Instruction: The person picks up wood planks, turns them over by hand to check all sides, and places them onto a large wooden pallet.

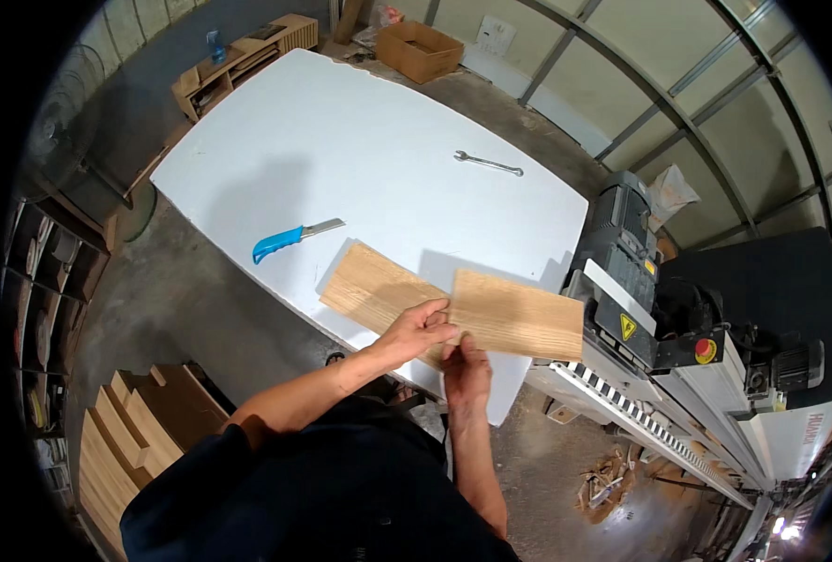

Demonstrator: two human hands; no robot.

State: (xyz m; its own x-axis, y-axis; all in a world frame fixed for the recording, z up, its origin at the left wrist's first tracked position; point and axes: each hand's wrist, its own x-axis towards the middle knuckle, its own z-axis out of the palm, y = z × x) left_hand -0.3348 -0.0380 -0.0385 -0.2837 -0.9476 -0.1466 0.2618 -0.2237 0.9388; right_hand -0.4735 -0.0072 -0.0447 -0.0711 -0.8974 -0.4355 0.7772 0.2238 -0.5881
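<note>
Two light wood-grain boards are in front of me at the near side of the white table (369, 140). The left board (378, 286) lies on the tabletop, partly covered by my left hand. Just above the table, the right board (519, 314) is held by its left end. My left hand (414, 335) pinches that end's edge, fingers bent. Below it, my right hand (468, 370) grips the board's lower left corner between thumb and fingers. Beyond the boards rest a blue-handled knife (289, 240) and, farther right, a metal wrench (488, 164).
A machine with a grey motor (617, 220) and a red stop button (705, 351) stands close to the table's right side. Stacked wood panels (126, 436) sit at lower left. A cardboard box (419, 51) and a low wooden cabinet (238, 70) are behind the table.
</note>
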